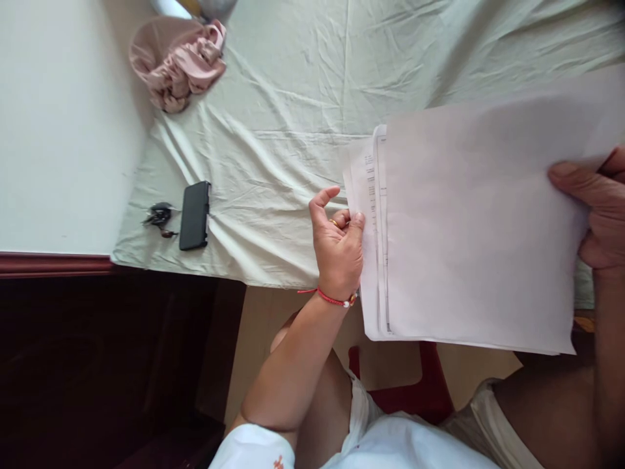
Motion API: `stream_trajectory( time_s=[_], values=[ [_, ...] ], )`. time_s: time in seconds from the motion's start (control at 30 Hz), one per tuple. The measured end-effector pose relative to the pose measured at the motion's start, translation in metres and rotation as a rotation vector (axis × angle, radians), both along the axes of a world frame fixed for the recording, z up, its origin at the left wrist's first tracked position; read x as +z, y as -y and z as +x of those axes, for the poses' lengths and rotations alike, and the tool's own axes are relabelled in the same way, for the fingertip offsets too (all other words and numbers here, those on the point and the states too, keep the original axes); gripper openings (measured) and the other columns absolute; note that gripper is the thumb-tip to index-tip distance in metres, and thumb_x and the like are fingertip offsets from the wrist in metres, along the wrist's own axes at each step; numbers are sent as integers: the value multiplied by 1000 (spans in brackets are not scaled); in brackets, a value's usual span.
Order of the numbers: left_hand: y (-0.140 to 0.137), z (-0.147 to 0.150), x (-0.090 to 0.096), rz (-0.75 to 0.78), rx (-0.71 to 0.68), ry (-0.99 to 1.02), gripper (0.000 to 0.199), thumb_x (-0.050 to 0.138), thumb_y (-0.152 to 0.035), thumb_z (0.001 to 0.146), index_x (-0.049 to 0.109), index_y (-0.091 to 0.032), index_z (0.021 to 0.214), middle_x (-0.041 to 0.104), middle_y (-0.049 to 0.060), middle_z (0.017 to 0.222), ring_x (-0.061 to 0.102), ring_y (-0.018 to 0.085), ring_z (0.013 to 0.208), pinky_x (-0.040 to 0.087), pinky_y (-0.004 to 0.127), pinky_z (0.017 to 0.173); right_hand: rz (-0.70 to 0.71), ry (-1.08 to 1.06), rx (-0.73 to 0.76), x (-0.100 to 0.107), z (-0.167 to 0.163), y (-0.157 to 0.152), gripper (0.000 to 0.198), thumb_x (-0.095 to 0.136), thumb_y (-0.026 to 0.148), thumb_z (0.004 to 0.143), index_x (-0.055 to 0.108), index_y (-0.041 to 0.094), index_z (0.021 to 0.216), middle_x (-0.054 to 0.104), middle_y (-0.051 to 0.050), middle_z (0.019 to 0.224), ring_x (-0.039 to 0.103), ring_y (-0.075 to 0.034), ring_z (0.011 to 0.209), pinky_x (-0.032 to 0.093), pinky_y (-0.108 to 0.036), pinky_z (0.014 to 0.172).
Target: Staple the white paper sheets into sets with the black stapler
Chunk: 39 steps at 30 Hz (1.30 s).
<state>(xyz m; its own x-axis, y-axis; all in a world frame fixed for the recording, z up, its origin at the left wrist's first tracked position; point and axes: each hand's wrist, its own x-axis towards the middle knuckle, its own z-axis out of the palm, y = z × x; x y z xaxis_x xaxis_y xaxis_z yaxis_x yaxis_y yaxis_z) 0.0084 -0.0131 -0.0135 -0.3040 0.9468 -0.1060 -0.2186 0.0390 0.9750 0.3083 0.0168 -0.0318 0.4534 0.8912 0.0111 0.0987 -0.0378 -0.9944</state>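
A stack of paper sheets (478,228) is held up between my two hands over the table's near edge. The top sheet is blank; printed text shows on sheets fanned out at the left edge. My left hand (339,244) pinches that left edge with the thumb on top, its index finger bent free of the paper. A ring and a red bracelet are on this hand and wrist. At the far right, my right hand (598,202) grips the right side of the stack, thumb on the blank face. Its other fingers are partly hidden or cut off by the frame.
A pale green cloth (273,163) with wrinkles covers the table. On its left lie a black phone (194,216) and a small dark bundle (160,215), perhaps keys. Crumpled pink fabric (180,62) sits farther back. Below, a red stool (415,394) shows between my legs.
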Motion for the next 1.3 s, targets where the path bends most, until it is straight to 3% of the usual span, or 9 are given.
stream_trajectory(
  time_s=[0.1,0.2,0.5,0.63,0.83,0.97,1.13,1.3],
  values=[
    [-1,-2,-2,18,-23,-86,16,73,-10,85,70,-24,91,63,-6,70,58,7,67,49,18,68,-16,-52,-14,2,0,1,38,96,30,61,85,23,98,80,-10,105,72,-20,75,59,-36,58],
    [-2,-2,-1,-50,-23,-94,17,67,-10,86,74,-20,75,72,-1,80,64,8,78,51,19,75,-34,-66,0,5,-4,2,37,95,27,62,85,24,97,81,-9,105,72,-19,74,60,-36,58],
    [-1,1,11,-127,-38,101,10,70,-27,87,77,-20,85,73,2,84,66,13,82,55,25,79,-35,-98,22,7,-8,3,37,96,29,61,84,25,96,80,-10,109,74,-22,79,59,-36,56],
    [-1,2,11,-122,-35,182,17,77,-37,86,75,-21,85,73,0,83,68,12,78,56,25,78,-21,-120,30,11,-14,3,38,95,27,62,85,26,98,80,-10,110,74,-22,83,62,-38,61],
    [-1,1,7,-88,-78,126,25,87,-43,78,77,-21,81,73,-1,77,67,12,74,55,25,73,-29,-112,23,11,-22,4,39,94,27,63,85,27,100,80,-8,106,73,-20,79,65,-40,65],
    [-2,0,2,-96,-1,88,25,95,-37,67,78,-20,74,72,-3,74,62,8,69,51,23,71,-50,-93,40,10,-24,7,36,92,28,67,85,27,102,80,-7,104,73,-17,74,62,-32,58],
    [-4,1,3,-119,57,105,33,100,-34,58,73,-19,71,66,-7,68,58,6,66,48,22,67,-75,-25,-4,7,-22,7,29,90,28,68,85,25,96,80,-6,92,66,-13,61,50,-22,42],
    [-4,1,4,-98,25,120,39,99,-35,61,66,-18,72,62,-8,69,57,5,66,48,20,67,-56,-3,-29,3,-16,4,26,91,26,65,84,22,90,78,-5,84,62,-11,54,46,-20,38]
  ],
)
